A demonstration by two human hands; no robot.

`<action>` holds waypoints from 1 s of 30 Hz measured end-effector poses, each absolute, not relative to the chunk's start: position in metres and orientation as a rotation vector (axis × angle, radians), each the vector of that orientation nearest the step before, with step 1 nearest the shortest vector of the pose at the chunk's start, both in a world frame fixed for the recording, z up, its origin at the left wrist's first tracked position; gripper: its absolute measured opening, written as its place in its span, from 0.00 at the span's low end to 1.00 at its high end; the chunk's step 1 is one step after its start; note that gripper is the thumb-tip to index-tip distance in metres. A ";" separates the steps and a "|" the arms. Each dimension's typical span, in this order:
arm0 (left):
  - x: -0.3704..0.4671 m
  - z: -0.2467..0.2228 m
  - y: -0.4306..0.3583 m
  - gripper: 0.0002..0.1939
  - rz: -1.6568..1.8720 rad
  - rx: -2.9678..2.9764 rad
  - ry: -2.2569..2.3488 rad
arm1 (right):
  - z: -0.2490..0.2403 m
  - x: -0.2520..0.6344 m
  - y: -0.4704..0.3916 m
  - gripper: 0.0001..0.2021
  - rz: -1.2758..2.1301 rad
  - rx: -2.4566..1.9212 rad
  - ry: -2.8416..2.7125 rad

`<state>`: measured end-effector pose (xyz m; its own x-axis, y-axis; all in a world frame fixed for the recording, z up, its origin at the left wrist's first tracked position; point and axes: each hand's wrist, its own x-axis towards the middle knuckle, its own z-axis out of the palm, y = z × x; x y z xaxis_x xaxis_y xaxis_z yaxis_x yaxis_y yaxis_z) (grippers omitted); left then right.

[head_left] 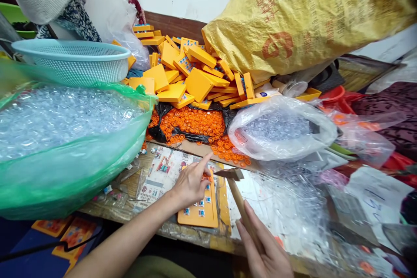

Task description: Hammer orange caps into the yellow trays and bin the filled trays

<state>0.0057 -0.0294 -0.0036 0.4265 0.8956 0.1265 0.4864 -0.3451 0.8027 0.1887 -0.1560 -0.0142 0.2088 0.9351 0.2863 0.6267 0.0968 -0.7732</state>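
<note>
From the head camera, the left hand (pixel 190 182) rests on an orange plate (pixel 199 208) that lies flat on the worn table (pixel 137 182), fingers curled loosely and the forefinger stretched toward the plate's far edge, where a small orange ring seems to sit under the fingertip. The right hand (pixel 263 247) is closed around the wooden handle of a small hammer (pixel 236 182), whose metal head hangs just beside the left forefinger, over the plate's top right corner.

Behind the plate lies a spill of orange rings (pixel 195 124) on black plastic, and beyond it a heap of orange plates (pixel 192 78). A green bag (pixel 65 156) of clear small parts fills the left, a clear bag (pixel 280 130) of similar parts sits to the right, and a yellow sack (pixel 302 13) leans above. A blue basket (pixel 71 58) stands at the back left.

The step in hand looks like seating a ring on the plate: the finger steadies it while the hammer is poised. The next blow calls for a short, square tap, with the fingertip drawn clear of the head.
</note>
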 end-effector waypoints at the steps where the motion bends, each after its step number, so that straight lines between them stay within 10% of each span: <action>1: 0.006 -0.004 -0.029 0.41 0.746 1.999 1.159 | -0.017 0.187 -0.156 0.19 0.464 -1.626 -1.484; 30: -0.006 -0.004 -0.016 0.40 0.722 1.931 1.107 | -0.017 0.183 -0.160 0.22 0.582 -1.750 -1.453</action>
<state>-0.0060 -0.0156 -0.0040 0.4588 0.8838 0.0921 0.4405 -0.3162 0.8402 0.1834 -0.1598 -0.0171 0.2437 0.9615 0.1271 0.6080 -0.0494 -0.7924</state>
